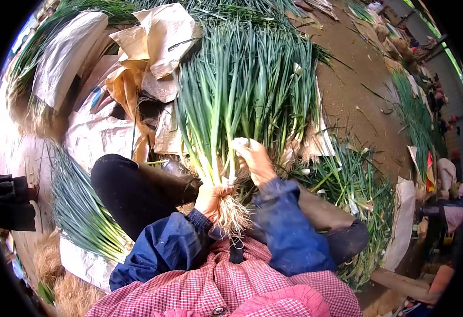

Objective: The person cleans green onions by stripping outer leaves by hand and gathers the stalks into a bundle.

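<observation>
My left hand (208,202) is wrapped round the base of a bunch of green onions (210,132), just above its pale stringy roots (233,217). The stalks point away from me, and their long green leaves spread over my lap. Higher up on the right side of the bunch, my right hand (256,161) has its fingers pinched on a stalk. Its fingertips look whitish, perhaps covered. Right behind lies a thick row of more green onions (273,84), which partly merges with the held bunch in view.
A finished-looking pile of green onions (86,206) lies by my left knee. Loose leaves and trimmings (347,185) are heaped on the right. Crumpled sacks (162,42) lie ahead on the left. Another person's dark-clothed leg (9,203) shows at the left edge.
</observation>
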`<state>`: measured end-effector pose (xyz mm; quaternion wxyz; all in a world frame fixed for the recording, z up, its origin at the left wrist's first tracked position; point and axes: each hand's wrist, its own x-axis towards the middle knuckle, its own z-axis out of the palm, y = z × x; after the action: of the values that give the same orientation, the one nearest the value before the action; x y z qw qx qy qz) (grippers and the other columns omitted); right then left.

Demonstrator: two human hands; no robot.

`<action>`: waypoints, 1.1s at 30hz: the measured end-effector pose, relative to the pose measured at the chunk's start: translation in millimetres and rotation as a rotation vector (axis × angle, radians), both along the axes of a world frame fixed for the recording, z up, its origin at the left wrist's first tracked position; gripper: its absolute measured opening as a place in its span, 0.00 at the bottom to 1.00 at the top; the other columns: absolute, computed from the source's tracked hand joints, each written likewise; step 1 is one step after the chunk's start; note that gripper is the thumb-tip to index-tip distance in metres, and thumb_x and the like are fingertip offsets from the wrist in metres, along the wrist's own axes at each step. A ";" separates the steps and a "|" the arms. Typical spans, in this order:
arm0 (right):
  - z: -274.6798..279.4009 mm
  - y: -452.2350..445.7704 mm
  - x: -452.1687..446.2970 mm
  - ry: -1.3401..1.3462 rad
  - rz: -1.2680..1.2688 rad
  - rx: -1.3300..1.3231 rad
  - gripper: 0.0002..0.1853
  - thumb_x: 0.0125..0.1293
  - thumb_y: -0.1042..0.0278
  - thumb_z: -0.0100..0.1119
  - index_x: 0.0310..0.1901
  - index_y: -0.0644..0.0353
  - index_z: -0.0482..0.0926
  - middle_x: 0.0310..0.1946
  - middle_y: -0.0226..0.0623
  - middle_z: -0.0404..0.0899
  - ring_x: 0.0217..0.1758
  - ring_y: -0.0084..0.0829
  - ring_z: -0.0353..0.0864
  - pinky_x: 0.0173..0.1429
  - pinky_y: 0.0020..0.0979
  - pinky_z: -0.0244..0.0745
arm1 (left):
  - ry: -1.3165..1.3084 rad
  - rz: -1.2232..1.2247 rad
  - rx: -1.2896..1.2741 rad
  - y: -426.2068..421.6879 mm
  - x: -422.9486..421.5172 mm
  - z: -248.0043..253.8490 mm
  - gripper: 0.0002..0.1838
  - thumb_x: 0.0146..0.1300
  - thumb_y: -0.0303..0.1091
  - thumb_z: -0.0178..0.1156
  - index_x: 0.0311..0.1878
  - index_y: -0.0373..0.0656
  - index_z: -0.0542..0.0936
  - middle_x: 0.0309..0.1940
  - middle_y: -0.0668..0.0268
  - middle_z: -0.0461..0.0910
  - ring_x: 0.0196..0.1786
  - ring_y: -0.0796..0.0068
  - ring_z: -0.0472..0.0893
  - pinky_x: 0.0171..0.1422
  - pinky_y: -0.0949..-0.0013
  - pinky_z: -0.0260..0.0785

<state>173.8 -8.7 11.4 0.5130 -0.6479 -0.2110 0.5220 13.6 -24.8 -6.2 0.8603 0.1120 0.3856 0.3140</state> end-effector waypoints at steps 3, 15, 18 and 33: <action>-48.8 10.3 0.2 -0.274 -0.016 -0.109 0.11 0.59 0.67 0.59 0.40 0.62 0.76 0.22 0.26 0.73 0.20 0.15 0.68 0.22 0.18 0.63 | 0.166 0.047 0.024 3.0 0.2 14.2 0.11 0.48 0.14 0.54 0.37 0.32 0.71 0.26 0.61 0.74 0.26 0.73 0.75 0.30 0.72 0.72; -33.6 -25.4 -13.1 -0.213 0.032 -0.051 0.10 0.58 0.66 0.59 0.37 0.62 0.76 0.29 0.30 0.77 0.30 0.21 0.74 0.35 0.23 0.69 | 0.271 -0.016 0.083 4.5 -4.4 -0.5 0.15 0.49 0.11 0.51 0.43 0.28 0.71 0.29 0.58 0.77 0.27 0.73 0.76 0.32 0.75 0.71; -13.8 -39.6 -25.6 0.075 -0.226 0.211 0.14 0.61 0.62 0.58 0.43 0.63 0.74 0.35 0.33 0.78 0.35 0.22 0.75 0.42 0.25 0.70 | 0.283 -0.057 0.037 -1.0 3.3 -1.0 0.11 0.51 0.13 0.53 0.40 0.29 0.72 0.29 0.60 0.76 0.28 0.74 0.76 0.32 0.75 0.72; -44.0 -30.1 -0.3 -0.142 0.044 -0.159 0.09 0.63 0.65 0.54 0.39 0.62 0.72 0.25 0.27 0.68 0.25 0.17 0.65 0.27 0.19 0.64 | 0.047 -0.302 -0.228 17.4 -4.7 8.8 0.06 0.59 0.26 0.52 0.39 0.35 0.74 0.27 0.58 0.79 0.26 0.68 0.79 0.31 0.65 0.76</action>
<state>173.5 -38.8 -32.6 0.4320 -0.7171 -0.2190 0.5012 8.9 -7.4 2.6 0.8955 0.0779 0.4176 0.1327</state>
